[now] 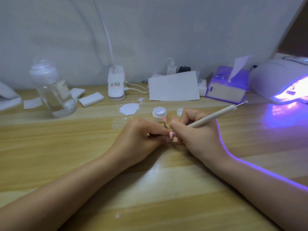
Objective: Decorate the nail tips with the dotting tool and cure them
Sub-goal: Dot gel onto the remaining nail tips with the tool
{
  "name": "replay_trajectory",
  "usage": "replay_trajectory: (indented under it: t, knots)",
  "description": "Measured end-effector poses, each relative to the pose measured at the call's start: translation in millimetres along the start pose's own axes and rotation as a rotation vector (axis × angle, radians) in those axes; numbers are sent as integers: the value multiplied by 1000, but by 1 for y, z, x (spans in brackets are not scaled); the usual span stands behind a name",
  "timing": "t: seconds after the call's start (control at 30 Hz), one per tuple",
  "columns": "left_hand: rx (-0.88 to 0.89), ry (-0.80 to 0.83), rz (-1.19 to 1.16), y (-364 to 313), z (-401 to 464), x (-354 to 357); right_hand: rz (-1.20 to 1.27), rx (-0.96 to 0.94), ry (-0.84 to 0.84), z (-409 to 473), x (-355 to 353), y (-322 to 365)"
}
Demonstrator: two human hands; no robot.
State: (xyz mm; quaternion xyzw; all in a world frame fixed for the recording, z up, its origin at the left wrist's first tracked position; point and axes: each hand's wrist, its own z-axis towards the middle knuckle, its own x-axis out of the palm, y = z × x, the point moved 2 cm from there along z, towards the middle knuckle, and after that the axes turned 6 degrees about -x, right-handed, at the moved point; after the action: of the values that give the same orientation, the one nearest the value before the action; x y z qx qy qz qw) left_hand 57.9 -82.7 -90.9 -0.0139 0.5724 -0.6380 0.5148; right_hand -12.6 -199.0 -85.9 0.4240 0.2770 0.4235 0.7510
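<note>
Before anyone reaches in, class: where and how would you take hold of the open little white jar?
Grip the white jar around its round side wall, fingers coming down from above, behind the hands. It stands upright with its lid off, so pinching the rim risks dipping into the contents.

I see a light wood-grain table (50, 147) carrying a clear bottle (53, 90), white sponge blocks (91, 99), a lamp base (116, 84), a white powder spill (129, 108), an open jar (159, 114), a sheet of paper (173, 87), a tissue box (227, 85) and a glowing curing lamp (281, 80).
</note>
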Motion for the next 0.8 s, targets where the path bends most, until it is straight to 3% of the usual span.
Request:
replay_trajectory:
  t: [0.37,0.8]
  knots:
    - [-30,-17,-64,0,-1,-2,212,32,-66,2,0,10]
    - [-84,-18,-116,0,-1,-3,113,-55,55,1,-3,5]
